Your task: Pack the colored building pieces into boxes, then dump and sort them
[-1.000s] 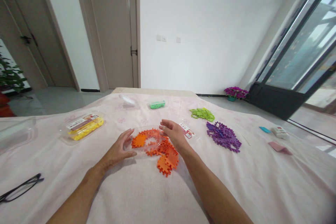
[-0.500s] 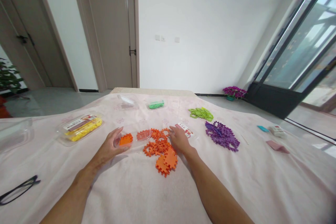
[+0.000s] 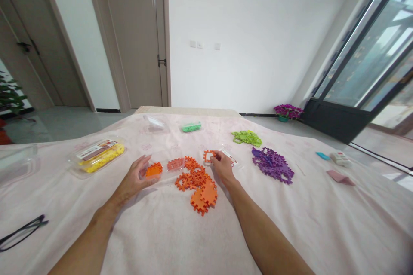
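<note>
My left hand (image 3: 137,175) is curved around the left end of a clear plastic box (image 3: 164,175), fingers at the far side and thumb at the near side. Inside the box are a stack of orange interlocking tiles (image 3: 154,169) and, at its right end, more orange pieces (image 3: 176,164). My right hand (image 3: 222,165) pinches an orange square frame piece (image 3: 209,156) with a hollow middle. Between my hands lies a loose pile of orange interlocking pieces (image 3: 195,177). A clear lid with a printed label (image 3: 229,159) sits partly hidden behind my right hand.
Purple pieces (image 3: 272,165) and lime green pieces (image 3: 247,138) lie to the right. A box of yellow pieces (image 3: 100,155) stands left, a box of green pieces (image 3: 191,127) farther back. Glasses (image 3: 24,231) rest at the near left; a pink cloth (image 3: 340,178) is far right.
My right hand has lifted the orange frame piece off the pile's far edge and moved slightly right with it. My left hand stays at the box.
</note>
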{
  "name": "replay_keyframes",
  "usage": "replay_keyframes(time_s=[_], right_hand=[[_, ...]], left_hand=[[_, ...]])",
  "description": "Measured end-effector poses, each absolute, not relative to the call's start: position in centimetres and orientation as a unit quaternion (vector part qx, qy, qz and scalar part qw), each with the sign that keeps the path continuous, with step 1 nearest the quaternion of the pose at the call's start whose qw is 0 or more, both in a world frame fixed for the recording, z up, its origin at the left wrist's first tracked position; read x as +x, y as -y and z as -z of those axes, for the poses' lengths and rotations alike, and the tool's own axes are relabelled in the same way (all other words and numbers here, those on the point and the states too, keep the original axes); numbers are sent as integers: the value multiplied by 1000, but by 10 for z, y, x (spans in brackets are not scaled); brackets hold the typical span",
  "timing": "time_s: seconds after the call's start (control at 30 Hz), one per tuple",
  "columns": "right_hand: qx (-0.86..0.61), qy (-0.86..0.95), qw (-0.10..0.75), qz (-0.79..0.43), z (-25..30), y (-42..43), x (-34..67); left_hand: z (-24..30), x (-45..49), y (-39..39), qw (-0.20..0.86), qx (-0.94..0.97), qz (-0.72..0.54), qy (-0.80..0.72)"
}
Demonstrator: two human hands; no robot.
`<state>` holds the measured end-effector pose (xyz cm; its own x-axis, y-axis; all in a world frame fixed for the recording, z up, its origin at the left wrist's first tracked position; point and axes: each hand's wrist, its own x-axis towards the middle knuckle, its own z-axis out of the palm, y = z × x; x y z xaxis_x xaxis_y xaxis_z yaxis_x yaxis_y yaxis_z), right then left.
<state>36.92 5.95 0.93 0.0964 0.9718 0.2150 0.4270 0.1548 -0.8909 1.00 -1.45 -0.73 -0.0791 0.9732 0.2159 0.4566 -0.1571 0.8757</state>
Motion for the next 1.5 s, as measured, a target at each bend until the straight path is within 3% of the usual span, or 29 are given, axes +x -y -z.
replay_keyframes(time_s=[0.1, 0.27, 0.4, 0.53, 0.9, 1.27, 1.5], right_hand=[[-505, 566, 484, -437, -24, -56, 377], [-423, 649, 318, -546, -47, -41, 382], [-443, 718, 219, -490, -47, -36, 376], [-472, 763, 177, -405, -40, -40, 371], [-450, 786, 161, -393, -55, -31, 366], [-510, 823, 99, -229, -62, -18, 349], [-507, 819, 110, -244, -66, -16, 348]], left_hand=[[5, 12, 15, 297, 604, -459, -580], [4, 12, 15, 286, 610, -456, -581], [5, 10, 14, 287, 617, -450, -579], [7, 10, 13, 286, 615, -448, -582], [6, 11, 13, 283, 620, -446, -581], [2, 13, 15, 273, 621, -449, -582], [6, 12, 13, 266, 622, -454, -579]])
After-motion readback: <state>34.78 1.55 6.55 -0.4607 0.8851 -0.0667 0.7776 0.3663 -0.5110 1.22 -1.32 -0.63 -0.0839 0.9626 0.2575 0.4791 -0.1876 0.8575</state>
